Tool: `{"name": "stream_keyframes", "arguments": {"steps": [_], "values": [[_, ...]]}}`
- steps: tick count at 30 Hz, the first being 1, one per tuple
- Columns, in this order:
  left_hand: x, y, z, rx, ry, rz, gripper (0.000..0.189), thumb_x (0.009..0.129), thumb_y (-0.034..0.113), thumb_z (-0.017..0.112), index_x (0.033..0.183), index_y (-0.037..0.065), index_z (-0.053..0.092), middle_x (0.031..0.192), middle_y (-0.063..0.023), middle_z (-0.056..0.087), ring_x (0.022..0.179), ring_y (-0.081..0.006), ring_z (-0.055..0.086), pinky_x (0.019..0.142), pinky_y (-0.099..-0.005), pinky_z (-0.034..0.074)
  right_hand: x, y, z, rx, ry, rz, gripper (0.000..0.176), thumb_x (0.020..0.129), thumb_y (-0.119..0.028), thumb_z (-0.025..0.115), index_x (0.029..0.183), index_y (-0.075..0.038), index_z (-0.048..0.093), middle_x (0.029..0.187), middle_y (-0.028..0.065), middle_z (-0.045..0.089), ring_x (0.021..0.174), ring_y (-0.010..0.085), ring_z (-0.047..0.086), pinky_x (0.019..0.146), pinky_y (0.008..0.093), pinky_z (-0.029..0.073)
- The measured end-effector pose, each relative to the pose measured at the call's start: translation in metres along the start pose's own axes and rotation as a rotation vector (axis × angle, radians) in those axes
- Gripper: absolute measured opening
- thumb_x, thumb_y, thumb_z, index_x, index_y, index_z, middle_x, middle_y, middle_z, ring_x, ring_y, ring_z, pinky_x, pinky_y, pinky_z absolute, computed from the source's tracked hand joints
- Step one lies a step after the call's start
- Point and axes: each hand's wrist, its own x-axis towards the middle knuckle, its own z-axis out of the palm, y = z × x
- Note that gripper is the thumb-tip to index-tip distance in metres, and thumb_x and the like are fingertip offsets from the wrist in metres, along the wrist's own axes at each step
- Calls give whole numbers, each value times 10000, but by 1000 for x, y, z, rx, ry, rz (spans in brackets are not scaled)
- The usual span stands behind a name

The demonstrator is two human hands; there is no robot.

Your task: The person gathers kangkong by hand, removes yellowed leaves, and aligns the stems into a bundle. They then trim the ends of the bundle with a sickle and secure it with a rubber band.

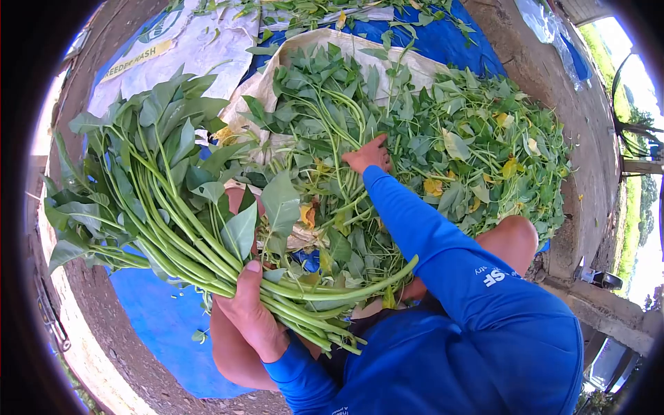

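Observation:
In the head view, my left hand point(250, 304) is closed around a thick bundle of leafy green stems, which look like water spinach point(176, 228). Its leaves fan out to the upper left, and the stem ends point down to the right over my lap. Stretched forward, my right hand point(370, 155) rests on loose stems in a pile of the same greens point(477, 138). Its thumb and index finger are apart, with stems between and under them; the other fingertips are partly hidden.
Under the pile lies a pale woven sack point(325, 40) on a blue tarp point(162, 332). A printed white sack point(187, 48) is spread at the upper left. Yellowed leaves point(433, 187) are mixed into the pile. A concrete edge point(553, 145) runs along the right.

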Motion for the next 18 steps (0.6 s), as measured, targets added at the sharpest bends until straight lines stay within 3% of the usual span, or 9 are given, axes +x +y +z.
{"name": "stream_keyframes", "arguments": {"steps": [1,3,6,7,9,11,14,18], "values": [[-2,1,4,-8,29,-7,534,899,120,744,1386,-59,616,1105,-128,697,890,-195,667,804,-335,558,7,3,4,18,50,8,1420,724,-458,960,1748,-50,65,1730,270,332,1562,405,405,1235,583,384],[-3,-3,1,-6,26,-24,534,901,122,740,1387,-60,615,1097,-130,695,876,-196,659,793,-335,554,33,8,-10,85,-312,-44,1322,725,-443,954,1715,-26,183,1683,275,394,1546,396,433,1236,576,382],[-3,0,1,-15,24,-39,570,887,117,741,1405,-68,594,1089,-142,692,875,-202,651,799,-337,549,14,7,22,-62,59,-205,992,770,-325,874,1523,85,376,1357,333,679,1212,488,692,1075,516,548],[-3,1,2,-31,18,-42,604,870,104,746,1422,-75,578,1100,-150,690,878,-206,648,813,-337,546,1,7,42,-118,241,-288,901,786,-299,858,1466,83,407,1282,338,707,1161,505,707,1052,519,559],[-6,1,5,-53,16,-48,634,855,89,751,1436,-82,564,1112,-158,690,878,-210,649,823,-339,546,-20,5,58,-100,311,-386,738,813,-254,823,1357,72,447,1194,355,729,1119,533,714,1032,538,563],[-10,1,8,-60,26,-39,625,859,89,751,1431,-81,565,1112,-157,694,872,-212,657,815,-342,554,-39,-1,58,61,80,-424,594,836,-215,787,1256,53,464,1167,382,715,1135,555,696,1038,572,547],[-11,1,2,-44,-7,-29,559,873,83,741,1388,-68,586,1112,-140,703,874,-211,668,812,-339,557,-35,0,41,87,8,-489,575,849,-210,773,1253,56,462,1166,401,702,1129,581,680,1026,596,537],[-12,0,4,-77,-37,-2,495,883,63,735,1347,-64,617,1097,-124,711,873,-205,666,808,-335,552,-48,-17,-49,5,111,-635,483,844,-150,703,1229,59,498,1099,410,719,1056,588,708,956,620,555]]}}
